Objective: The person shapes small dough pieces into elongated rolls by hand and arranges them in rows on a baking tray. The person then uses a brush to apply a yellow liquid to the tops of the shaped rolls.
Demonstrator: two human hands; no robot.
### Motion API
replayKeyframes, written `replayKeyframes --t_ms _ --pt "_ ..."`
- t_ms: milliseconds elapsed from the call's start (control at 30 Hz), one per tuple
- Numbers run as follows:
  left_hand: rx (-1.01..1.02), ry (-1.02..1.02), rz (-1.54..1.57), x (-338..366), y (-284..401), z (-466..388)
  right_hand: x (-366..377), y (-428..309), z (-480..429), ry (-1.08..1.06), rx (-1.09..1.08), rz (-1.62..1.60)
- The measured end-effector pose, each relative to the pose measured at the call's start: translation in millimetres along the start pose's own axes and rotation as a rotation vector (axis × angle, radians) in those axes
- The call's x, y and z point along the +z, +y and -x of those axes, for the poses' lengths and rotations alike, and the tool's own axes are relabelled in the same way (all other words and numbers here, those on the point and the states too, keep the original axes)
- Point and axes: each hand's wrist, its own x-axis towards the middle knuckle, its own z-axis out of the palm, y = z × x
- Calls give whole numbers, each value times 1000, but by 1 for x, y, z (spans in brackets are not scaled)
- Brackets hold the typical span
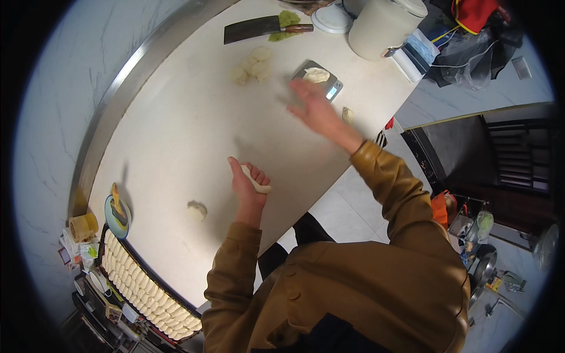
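My left hand (pixel 248 189) grips a strip of pale dough (pixel 256 182) above the worktop, thumb pointing away from me. Blurred by motion, my right hand (pixel 311 106) is held over the near left edge of a grey digital kitchen scale (pixel 337 85). Its fingers are apart and I see nothing in them. A flattened dough piece (pixel 316 75) lies on the scale, whose display is lit. One small dough scrap (pixel 348 115) sits beside my right wrist. Several dough lumps (pixel 251 67) cluster left of the scale, and a single lump (pixel 197 212) rests left of my left hand.
A cleaver (pixel 254 29) lies at the back on something green (pixel 289 18). Near it stand a white lid (pixel 332 20) and a cream canister (pixel 383 28). At left are a bowl (pixel 109 216) holding a utensil and a dark-rimmed tray (pixel 154 274) filled with dough pieces.
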Motion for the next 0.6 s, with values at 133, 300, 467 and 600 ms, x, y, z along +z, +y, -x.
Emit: replayKeyframes --t_ms 133,300,467,600 --pt "20 -156 -104 3 7 -6 -1 87 -22 -40 12 255" --pt "143 -433 -158 55 4 -27 0 112 -42 -127 165 271" --pt "41 -590 -213 120 -7 -59 -21 90 -31 410 877 -765" --pt "77 -796 -270 158 -31 -75 -29 69 16 451 869 -952"
